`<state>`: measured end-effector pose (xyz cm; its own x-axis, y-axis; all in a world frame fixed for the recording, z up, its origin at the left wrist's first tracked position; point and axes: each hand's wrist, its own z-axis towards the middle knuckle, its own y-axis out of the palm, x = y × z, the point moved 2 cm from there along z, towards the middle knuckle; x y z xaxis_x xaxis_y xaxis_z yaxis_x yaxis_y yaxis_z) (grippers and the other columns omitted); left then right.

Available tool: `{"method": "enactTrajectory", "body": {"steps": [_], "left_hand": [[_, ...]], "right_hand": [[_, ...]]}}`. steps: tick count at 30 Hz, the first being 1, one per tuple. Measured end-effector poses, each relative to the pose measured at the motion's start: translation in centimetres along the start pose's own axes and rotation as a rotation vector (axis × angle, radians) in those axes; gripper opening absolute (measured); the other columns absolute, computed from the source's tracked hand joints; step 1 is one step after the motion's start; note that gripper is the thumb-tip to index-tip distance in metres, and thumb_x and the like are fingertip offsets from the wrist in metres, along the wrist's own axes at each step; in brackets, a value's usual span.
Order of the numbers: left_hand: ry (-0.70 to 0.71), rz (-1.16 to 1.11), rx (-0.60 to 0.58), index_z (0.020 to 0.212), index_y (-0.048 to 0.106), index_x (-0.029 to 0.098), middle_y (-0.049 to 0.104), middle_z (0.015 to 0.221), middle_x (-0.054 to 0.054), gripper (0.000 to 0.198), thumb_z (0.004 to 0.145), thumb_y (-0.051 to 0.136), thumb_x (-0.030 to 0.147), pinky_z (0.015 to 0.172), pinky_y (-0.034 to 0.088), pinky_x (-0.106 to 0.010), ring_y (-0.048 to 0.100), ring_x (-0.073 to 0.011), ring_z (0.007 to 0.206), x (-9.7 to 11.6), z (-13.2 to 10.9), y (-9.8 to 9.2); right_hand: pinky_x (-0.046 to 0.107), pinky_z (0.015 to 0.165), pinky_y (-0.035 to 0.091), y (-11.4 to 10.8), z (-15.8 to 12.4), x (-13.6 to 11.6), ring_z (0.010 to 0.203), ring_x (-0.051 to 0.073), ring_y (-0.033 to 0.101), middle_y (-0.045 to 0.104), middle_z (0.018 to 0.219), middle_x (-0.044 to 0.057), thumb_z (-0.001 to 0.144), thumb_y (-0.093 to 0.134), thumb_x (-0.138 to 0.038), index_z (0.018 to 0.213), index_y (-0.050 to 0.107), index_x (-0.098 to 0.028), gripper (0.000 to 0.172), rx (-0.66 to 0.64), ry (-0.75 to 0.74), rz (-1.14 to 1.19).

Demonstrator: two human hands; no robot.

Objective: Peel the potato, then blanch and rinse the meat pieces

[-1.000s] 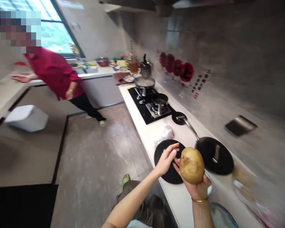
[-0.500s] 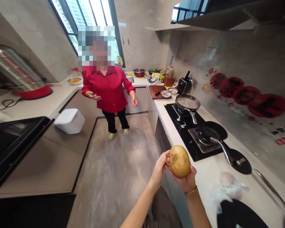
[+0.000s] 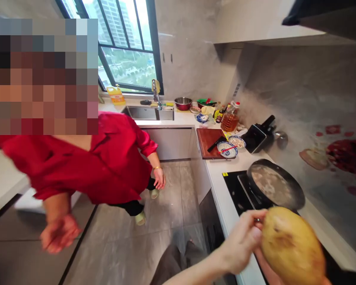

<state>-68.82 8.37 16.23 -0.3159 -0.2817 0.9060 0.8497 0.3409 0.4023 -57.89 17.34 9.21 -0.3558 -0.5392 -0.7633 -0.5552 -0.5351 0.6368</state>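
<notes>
A large yellow-brown potato with dark blemishes fills the lower right of the view. My left hand is closed, fingertips against the potato's left side. Beneath and behind it, my right hand supports the potato; most of that hand is hidden by the potato or cut off by the frame's bottom edge. Just beyond lies a frying pan of steaming, cloudy liquid on the black hob. A small dark metallic bit shows by my left fingertips; I cannot tell what it belongs to.
A person in a red shirt stands close on the left, both hands empty. Along the counter are a cutting board, a knife, patterned bowls, an oil jug, a knife block and a sink.
The person in red has come much nearer on the left. My view has moved forward towards the sink and the steaming pan. The potato, still in my hands, is now larger and further right.
</notes>
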Motion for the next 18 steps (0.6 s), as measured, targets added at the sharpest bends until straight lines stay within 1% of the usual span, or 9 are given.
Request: {"method": "enactTrajectory", "body": {"steps": [2, 3, 5, 7, 9, 12, 14, 16, 18], "left_hand": [[-0.001, -0.06, 0.081, 0.129, 0.048, 0.019, 0.059, 0.109, -0.01, 0.073, 0.079, 0.039, 0.072, 0.081, 0.041, -0.033, 0.054, -0.0235, 0.097, 2.4, 3.3, -6.2], [0.006, -0.07, 0.137, 0.128, 0.049, 0.02, 0.06, 0.107, -0.009, 0.071, 0.08, 0.038, 0.071, 0.08, 0.041, -0.032, 0.054, -0.0226, 0.095, 3.4, 4.8, -9.6], [0.047, -0.066, 0.27, 0.128, 0.049, 0.021, 0.06, 0.107, -0.007, 0.065, 0.082, 0.04, 0.067, 0.08, 0.04, -0.029, 0.053, -0.0214, 0.097, 5.3, 7.6, -16.7], [0.097, -0.07, 0.392, 0.126, 0.05, 0.023, 0.06, 0.107, -0.006, 0.059, 0.085, 0.039, 0.063, 0.082, 0.04, -0.029, 0.053, -0.0205, 0.098, 7.4, 10.2, -23.7], [0.129, -0.054, 0.454, 0.123, 0.052, 0.022, 0.06, 0.108, -0.006, 0.054, 0.087, 0.037, 0.06, 0.085, 0.04, -0.031, 0.053, -0.0208, 0.098, 10.0, 12.8, -30.6], [0.148, 0.084, 0.464, 0.119, 0.056, 0.022, 0.059, 0.117, -0.007, 0.05, 0.086, 0.044, 0.057, 0.094, 0.038, -0.035, 0.051, -0.0244, 0.108, 14.5, 16.7, -40.4], [0.113, 0.161, 0.446, 0.118, 0.057, 0.022, 0.058, 0.123, -0.007, 0.05, 0.083, 0.051, 0.056, 0.102, 0.033, -0.038, 0.047, -0.0265, 0.117, 17.1, 19.5, -46.4], [0.04, 0.137, 0.432, 0.119, 0.057, 0.021, 0.058, 0.123, -0.008, 0.053, 0.079, 0.057, 0.056, 0.104, 0.032, -0.039, 0.045, -0.0278, 0.121, 18.7, 22.2, -51.9], [-0.022, 0.035, 0.443, 0.119, 0.057, 0.02, 0.06, 0.121, -0.009, 0.058, 0.074, 0.065, 0.055, 0.1, 0.036, -0.039, 0.048, -0.0289, 0.12, 19.4, 25.0, -57.2]], "right_hand": [[0.061, 0.107, 0.023, 5.0, 6.8, 2.1, 0.129, 0.038, 0.039, 0.063, 0.12, 0.005, 0.047, 0.059, -0.078, 0.121, 0.057, -0.037, 0.084, 0.015, 0.008, 0.103], [0.062, 0.106, 0.024, 7.7, 10.2, 3.6, 0.126, 0.039, 0.043, 0.065, 0.115, 0.008, 0.05, 0.058, -0.077, 0.12, 0.059, -0.033, 0.082, -0.007, 0.058, 0.142], [0.063, 0.103, 0.028, 13.2, 17.1, 7.2, 0.12, 0.04, 0.048, 0.067, 0.109, 0.012, 0.054, 0.057, -0.075, 0.117, 0.062, -0.027, 0.078, -0.107, 0.198, 0.153], [0.061, 0.101, 0.032, 18.3, 23.5, 10.7, 0.116, 0.039, 0.052, 0.068, 0.107, 0.011, 0.056, 0.06, -0.071, 0.114, 0.063, -0.027, 0.073, -0.186, 0.273, 0.122], [0.058, 0.098, 0.037, 22.9, 29.5, 13.9, 0.113, 0.037, 0.055, 0.068, 0.106, 0.008, 0.054, 0.065, -0.065, 0.113, 0.062, -0.028, 0.069, -0.216, 0.292, 0.09], [0.052, 0.095, 0.043, 29.0, 38.0, 17.6, 0.108, 0.034, 0.058, 0.069, 0.105, 0.006, 0.055, 0.071, -0.056, 0.112, 0.062, -0.027, 0.065, -0.248, 0.293, 0.012], [0.047, 0.094, 0.044, 32.9, 43.2, 19.4, 0.108, 0.031, 0.058, 0.068, 0.108, 0.006, 0.058, 0.073, -0.047, 0.112, 0.061, -0.025, 0.06, -0.282, 0.258, -0.098], [0.044, 0.094, 0.045, 36.6, 48.1, 21.1, 0.107, 0.029, 0.058, 0.067, 0.109, 0.007, 0.061, 0.074, -0.04, 0.112, 0.06, -0.022, 0.056, -0.313, 0.202, -0.234], [0.042, 0.091, 0.046, 39.9, 52.9, 23.2, 0.103, 0.028, 0.06, 0.067, 0.108, 0.008, 0.064, 0.074, -0.04, 0.111, 0.06, -0.019, 0.053, -0.35, 0.182, -0.362]]}}
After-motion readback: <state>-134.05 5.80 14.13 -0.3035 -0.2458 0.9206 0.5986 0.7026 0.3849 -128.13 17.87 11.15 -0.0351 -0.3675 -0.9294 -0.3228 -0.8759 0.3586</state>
